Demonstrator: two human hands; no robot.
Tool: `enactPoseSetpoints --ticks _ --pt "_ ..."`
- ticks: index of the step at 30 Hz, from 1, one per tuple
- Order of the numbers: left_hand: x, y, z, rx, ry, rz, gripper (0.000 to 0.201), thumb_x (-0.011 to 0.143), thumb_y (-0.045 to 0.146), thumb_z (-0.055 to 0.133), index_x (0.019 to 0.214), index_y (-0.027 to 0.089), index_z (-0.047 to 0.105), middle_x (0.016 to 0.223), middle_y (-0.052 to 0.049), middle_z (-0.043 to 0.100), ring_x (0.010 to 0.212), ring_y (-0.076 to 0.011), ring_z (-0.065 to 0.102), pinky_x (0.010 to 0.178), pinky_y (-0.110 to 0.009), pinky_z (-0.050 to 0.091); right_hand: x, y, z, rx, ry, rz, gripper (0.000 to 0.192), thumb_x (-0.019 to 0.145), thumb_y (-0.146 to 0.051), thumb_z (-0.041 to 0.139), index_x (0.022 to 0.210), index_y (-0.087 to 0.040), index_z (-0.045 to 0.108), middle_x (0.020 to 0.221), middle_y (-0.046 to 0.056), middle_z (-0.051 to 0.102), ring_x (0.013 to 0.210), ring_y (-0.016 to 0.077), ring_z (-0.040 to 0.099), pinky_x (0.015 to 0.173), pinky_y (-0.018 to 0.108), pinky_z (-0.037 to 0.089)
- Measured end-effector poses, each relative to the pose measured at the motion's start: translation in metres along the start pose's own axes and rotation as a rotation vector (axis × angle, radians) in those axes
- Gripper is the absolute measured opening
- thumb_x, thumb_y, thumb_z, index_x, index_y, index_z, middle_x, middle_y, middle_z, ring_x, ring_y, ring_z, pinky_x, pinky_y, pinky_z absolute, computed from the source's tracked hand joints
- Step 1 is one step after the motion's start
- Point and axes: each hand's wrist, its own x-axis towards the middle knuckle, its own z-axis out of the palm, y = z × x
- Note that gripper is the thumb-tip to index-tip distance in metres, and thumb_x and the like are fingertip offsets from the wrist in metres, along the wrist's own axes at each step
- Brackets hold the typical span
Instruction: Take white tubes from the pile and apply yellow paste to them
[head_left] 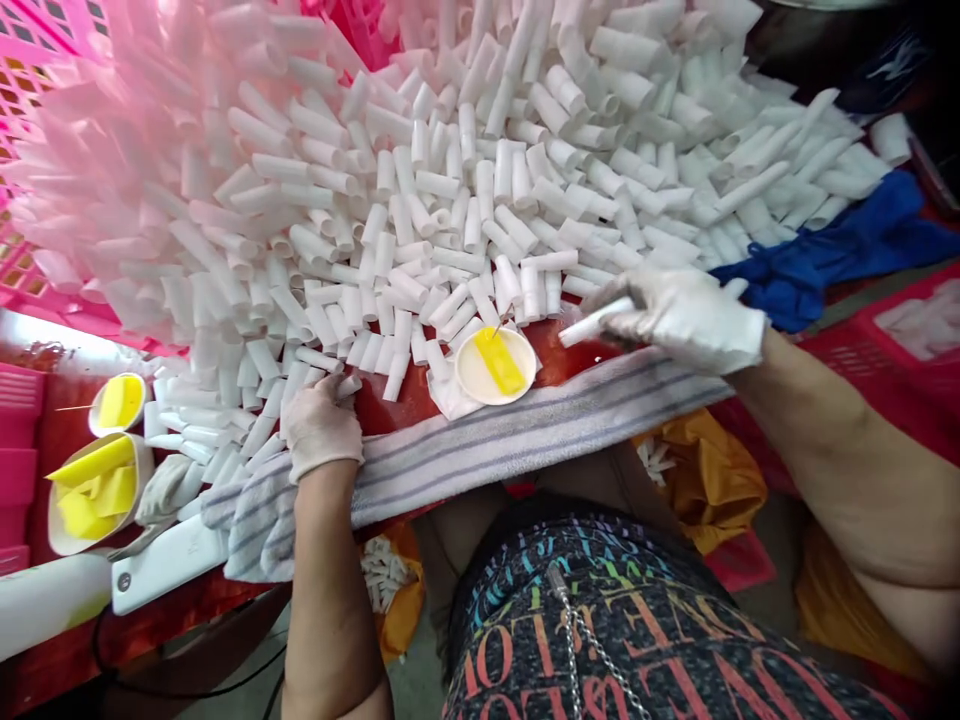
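In the head view my right hand point(667, 310), in a white glove with greyed fingers, pinches a white plastic tube point(596, 321) that points left over the red tabletop. My left hand point(322, 425), gloved too, is at the front edge of the tube pile with its fingers closed around a short white tube point(348, 386); part of that tube is hidden by the fingers. Between the hands sits a small round cream dish point(469, 375) holding a yellow strip point(499, 362) and a thin stick. A great heap of white tubes point(450, 200) spreads beyond both hands.
A striped towel point(510, 450) covers the table's front edge. On the left are yellow pieces in a bowl point(142, 480), a smaller dish point(96, 415), a white phone or power bank point(169, 565) and a pink basket point(19, 250). Blue cloth point(847, 245) lies right.
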Motion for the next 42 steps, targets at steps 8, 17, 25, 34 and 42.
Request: enactPoseSetpoints --ticks 8,17,25,34,42 --pt "-0.034 0.055 -0.008 -0.444 0.071 0.004 0.033 0.085 0.04 0.068 0.11 0.018 0.069 0.101 -0.007 0.071 0.101 -0.0233 0.063 0.097 -0.037 0.049 0.002 -0.002 0.07 0.219 -0.123 -0.16 0.047 0.088 -0.058 0.063 0.117 -0.023 0.077 0.102 0.004 0.078 0.078 0.0201 0.071 0.072 0.033 0.06" --pt "-0.066 0.098 0.0 -1.14 -0.269 -0.226 0.039 0.078 0.025 0.072 0.113 0.018 0.056 0.103 -0.004 0.067 0.09 -0.0151 0.065 0.087 -0.029 0.053 0.017 0.017 0.077 -0.011 -0.083 -0.447 0.036 0.087 -0.053 0.068 0.079 -0.019 0.076 0.073 0.0 0.072 0.071 0.0167 0.069 0.069 0.023 0.059" --pt "-0.064 0.095 0.012 -0.872 -0.25 -0.145 0.031 0.076 0.014 0.076 0.105 0.019 0.067 0.108 -0.005 0.073 0.101 -0.0199 0.069 0.1 -0.033 0.052 0.001 0.026 0.088 0.196 0.028 -0.391 0.031 0.087 -0.049 0.071 0.109 -0.028 0.076 0.111 0.004 0.076 0.105 0.0281 0.072 0.104 0.046 0.057" --pt "-0.061 0.095 0.011 -0.777 -0.244 -0.099 0.033 0.079 0.011 0.073 0.112 0.016 0.069 0.115 -0.01 0.073 0.106 -0.0229 0.07 0.102 -0.036 0.053 0.002 0.025 0.084 0.087 -0.031 -0.36 0.037 0.085 -0.054 0.069 0.106 -0.023 0.075 0.102 0.006 0.076 0.097 0.0272 0.073 0.094 0.041 0.06" --pt "-0.061 0.095 0.009 -0.783 -0.261 -0.108 0.033 0.081 0.012 0.071 0.114 0.017 0.068 0.117 -0.01 0.073 0.108 -0.0225 0.07 0.103 -0.035 0.053 -0.006 0.028 0.083 0.078 -0.079 -0.453 0.04 0.087 -0.056 0.066 0.112 -0.025 0.076 0.104 0.007 0.075 0.097 0.0294 0.072 0.086 0.041 0.06"
